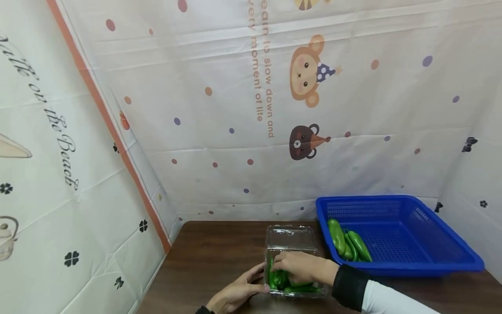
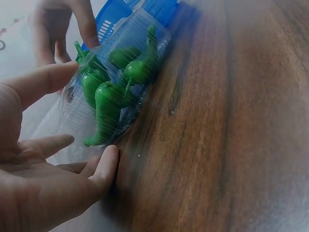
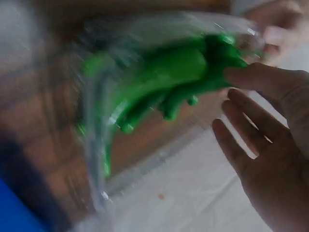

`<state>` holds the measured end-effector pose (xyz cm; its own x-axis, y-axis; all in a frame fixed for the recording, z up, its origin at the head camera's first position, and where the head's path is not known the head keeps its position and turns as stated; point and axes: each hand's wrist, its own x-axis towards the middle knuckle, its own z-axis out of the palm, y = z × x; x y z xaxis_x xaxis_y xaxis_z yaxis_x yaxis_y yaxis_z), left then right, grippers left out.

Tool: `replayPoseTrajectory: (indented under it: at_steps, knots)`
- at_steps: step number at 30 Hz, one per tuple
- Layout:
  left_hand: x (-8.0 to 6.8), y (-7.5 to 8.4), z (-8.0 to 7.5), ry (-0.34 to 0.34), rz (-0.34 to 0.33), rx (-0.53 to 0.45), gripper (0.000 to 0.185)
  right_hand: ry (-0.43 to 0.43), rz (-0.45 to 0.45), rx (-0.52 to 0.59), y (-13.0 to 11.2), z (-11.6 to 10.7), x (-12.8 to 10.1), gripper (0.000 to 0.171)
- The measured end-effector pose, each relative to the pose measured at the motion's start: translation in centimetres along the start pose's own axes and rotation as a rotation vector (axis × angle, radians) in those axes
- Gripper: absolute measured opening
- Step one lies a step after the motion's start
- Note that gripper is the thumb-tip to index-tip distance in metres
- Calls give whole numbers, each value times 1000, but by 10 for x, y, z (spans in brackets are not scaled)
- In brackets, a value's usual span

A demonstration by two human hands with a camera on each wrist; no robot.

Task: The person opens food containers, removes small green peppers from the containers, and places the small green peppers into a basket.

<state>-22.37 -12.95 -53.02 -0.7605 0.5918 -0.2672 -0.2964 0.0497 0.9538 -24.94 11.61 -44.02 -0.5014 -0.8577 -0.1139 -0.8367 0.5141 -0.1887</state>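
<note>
A clear plastic clamshell box lies on the table with its lid flipped back. Several green peppers fill its lower half; some are long and slightly curved. At the box's near left corner, my left hand touches the wall with extended, spread fingers. My right hand reaches over the box from the right. In the right wrist view its fingers are spread and fairly straight, with the thumb beside the peppers. That view is blurred, so contact between thumb and pepper is unclear.
A blue plastic basket stands right of the box, with several green peppers in its left end. The brown wooden table extends to the left. Printed cloth hangs behind and along the sides.
</note>
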Motion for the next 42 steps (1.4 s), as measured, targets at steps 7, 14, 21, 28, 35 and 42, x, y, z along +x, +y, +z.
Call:
replayPoseTrajectory:
  at_steps: [7,14,21,28,35,42]
  knots:
    - [8,4,2,-26,3,19,76,57,-4,65,7,19,-2,39]
    - [1,3,0,2,7,29,78,159,-63,99,14,32,7,31]
    - [-3,3,-2,11,0,35,78,202,-54,161,16,27,9,29]
    - [-3,1,-2,8,10,19,76,210,-42,237,16,20,11,27]
    - [-3,-3,-3,4,6,24,74,253,-45,395,14,4,11,30]
    - [-2,0,-3,7,15,14,74,370,71,582,26,-41,6,30]
